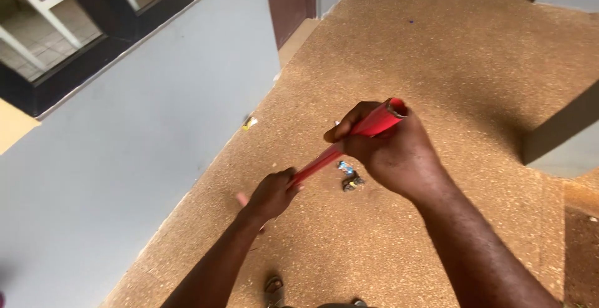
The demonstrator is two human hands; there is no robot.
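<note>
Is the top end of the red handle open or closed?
Open: the red handle's top end shows a hollow rim above the right hand.

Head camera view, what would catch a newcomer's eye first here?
The red pole at the middle of the frame: the right hand wraps its open upper end and the left hand grips it lower down. Below them, small scraps of litter lie on the speckled brown floor. A grey wall with a dark-framed window fills the left side.

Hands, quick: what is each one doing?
Left hand: closed around the lower part of the red stick.
Right hand: closed around its top end.
</note>
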